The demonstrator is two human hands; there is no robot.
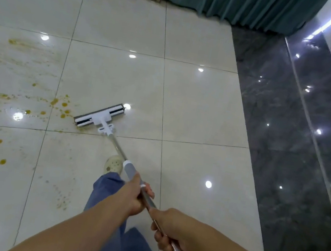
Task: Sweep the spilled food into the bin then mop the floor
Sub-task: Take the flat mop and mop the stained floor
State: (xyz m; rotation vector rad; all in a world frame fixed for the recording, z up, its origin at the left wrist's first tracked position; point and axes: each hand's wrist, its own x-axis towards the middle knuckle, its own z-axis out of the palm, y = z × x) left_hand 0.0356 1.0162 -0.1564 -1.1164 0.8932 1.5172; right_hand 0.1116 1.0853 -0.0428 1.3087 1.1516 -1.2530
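Mop head (99, 117) at edge of yellow spill (62, 106)
Left hand (133, 196), right hand (171, 229) clamped on handle (117, 147); could smear stains wider

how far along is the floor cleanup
Sweeping looks done: only orange-brown stains and smears remain, no solid food. Mopping is in hand: left hand and right hand grip the mop at the spill's edge. The stained tiles leftward remain.

Glossy cream tile floor (196, 108) reflecting ceiling lights; dark marble strip (290, 135) running along its right edge; teal pleated drapes (235, 3) hanging across the far edge.
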